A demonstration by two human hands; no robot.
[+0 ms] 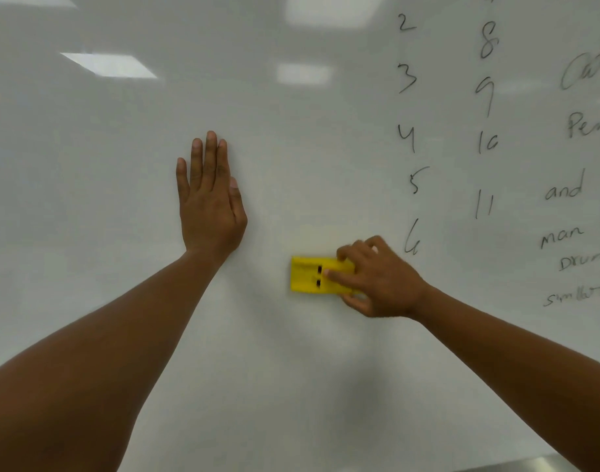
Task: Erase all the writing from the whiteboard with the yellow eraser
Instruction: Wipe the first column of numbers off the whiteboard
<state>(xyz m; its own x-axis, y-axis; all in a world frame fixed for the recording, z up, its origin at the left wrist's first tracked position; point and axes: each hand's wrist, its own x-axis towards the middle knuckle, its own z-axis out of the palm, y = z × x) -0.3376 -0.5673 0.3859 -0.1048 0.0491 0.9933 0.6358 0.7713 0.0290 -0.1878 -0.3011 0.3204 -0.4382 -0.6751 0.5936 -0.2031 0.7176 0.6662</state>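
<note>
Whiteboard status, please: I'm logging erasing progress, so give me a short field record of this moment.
board: whiteboard, left and middle parts free of writing
eraser: yellow eraser, flat on the board, lying sideways
right hand: right hand grips the eraser's right end
left hand: left hand flat on the board, fingers straight, pointing up
writing left: number columns and words to the right of the eraser
nearest mark: the 6, just up-right of the right hand
task: not yet done

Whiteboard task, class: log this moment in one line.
left hand flat on whiteboard | right hand presses eraser on board | writing remains at right
</note>
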